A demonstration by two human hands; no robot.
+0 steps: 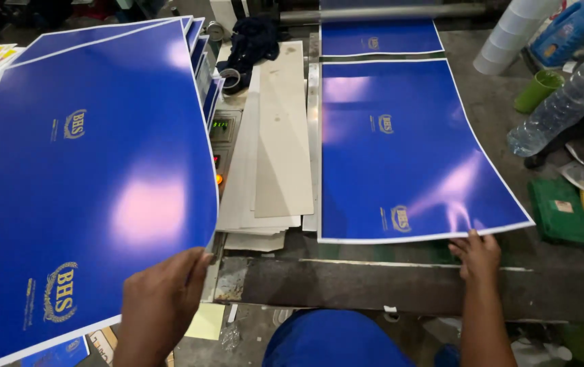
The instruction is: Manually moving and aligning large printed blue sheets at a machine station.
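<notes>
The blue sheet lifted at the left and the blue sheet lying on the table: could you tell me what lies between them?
In the head view, a stack of pale grey cardboard strips lies between the lifted blue sheet and the flat blue sheet.

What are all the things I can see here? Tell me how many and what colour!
held blue sheet: one, glossy blue with gold emblems, lifted at left
flat blue sheet: one, blue, on the machine bed at right
far blue sheet: one, blue, behind it by the roller
grey boards: several, pale grey, stacked in the middle
plastic bottle: one, clear, right
green cup: one, right
white cups: one stack, top right
green pad: one, right edge
left hand: grip on held sheet
right hand: grip on flat sheet's edge
</notes>
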